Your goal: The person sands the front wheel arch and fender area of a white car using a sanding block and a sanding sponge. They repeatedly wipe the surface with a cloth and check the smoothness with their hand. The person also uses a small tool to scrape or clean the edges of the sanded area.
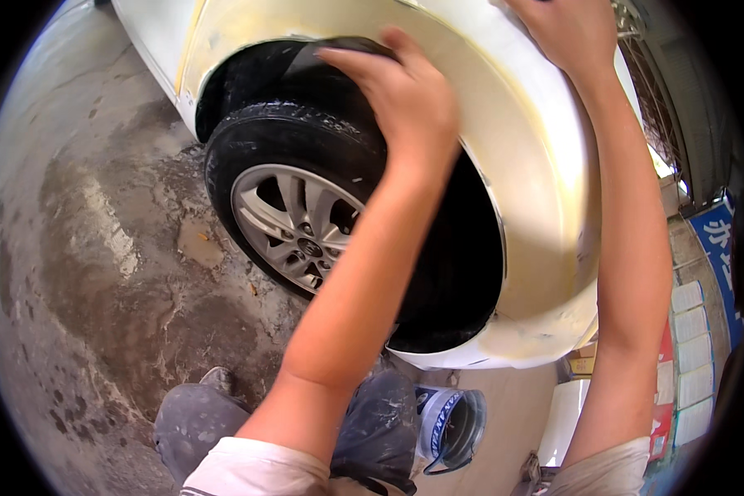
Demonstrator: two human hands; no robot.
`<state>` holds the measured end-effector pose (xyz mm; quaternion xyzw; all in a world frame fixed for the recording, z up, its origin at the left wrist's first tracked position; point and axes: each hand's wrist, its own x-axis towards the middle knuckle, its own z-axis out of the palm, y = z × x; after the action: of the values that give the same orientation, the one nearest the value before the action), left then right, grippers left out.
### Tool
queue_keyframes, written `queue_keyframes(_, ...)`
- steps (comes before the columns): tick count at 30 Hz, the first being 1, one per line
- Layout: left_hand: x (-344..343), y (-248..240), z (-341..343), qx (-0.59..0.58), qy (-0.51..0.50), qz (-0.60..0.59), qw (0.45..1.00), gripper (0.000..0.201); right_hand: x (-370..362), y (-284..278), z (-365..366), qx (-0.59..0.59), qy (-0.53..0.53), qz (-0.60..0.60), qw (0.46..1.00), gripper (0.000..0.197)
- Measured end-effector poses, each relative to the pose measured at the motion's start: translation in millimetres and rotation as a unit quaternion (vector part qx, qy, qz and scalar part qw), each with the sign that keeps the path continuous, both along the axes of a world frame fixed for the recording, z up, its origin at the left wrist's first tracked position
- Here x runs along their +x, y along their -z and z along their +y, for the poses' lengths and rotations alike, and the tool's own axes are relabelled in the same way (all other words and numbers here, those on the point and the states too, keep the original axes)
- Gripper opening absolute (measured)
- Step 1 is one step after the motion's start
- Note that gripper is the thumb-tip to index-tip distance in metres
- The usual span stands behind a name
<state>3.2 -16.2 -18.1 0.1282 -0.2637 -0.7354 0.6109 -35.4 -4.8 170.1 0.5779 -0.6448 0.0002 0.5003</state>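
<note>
I have the left hand (pixel 417 107) just past twelve o'clock, at the upper edge of the wheel arch (pixel 502 240), its fingers parted and pointing toward ten. Blur keeps me from telling whether it grips anything. My right hand (pixel 574 37) is well apart from it, between one and two, at the upper part of the fender (pixel 521 140); the frame cuts it off, so I cannot tell its grip either. That fender, patchy cream and white, spreads around two o'clock. At ten I see the black tyre (pixel 240 161) on a silver spoked rim (pixel 274 221). A bucket (pixel 430 422) stands at five, beside grey trousers (pixel 380 426), and stained floor (pixel 74 289) lies at nine.
</note>
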Motion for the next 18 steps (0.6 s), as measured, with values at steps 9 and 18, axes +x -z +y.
queue_keyframes(9,24.8,-5.3,40.3,-0.098,0.051,-0.099,0.989,0.092,2.6,-1.5,-1.8,0.006,0.005,0.005,1.000,0.025)
queue_keyframes(18,35.4,19.3,144.1,-0.208,-0.020,-0.127,0.970,0.092,2.2,-2.4,-1.3,-0.001,0.046,-0.022,0.999,0.025)
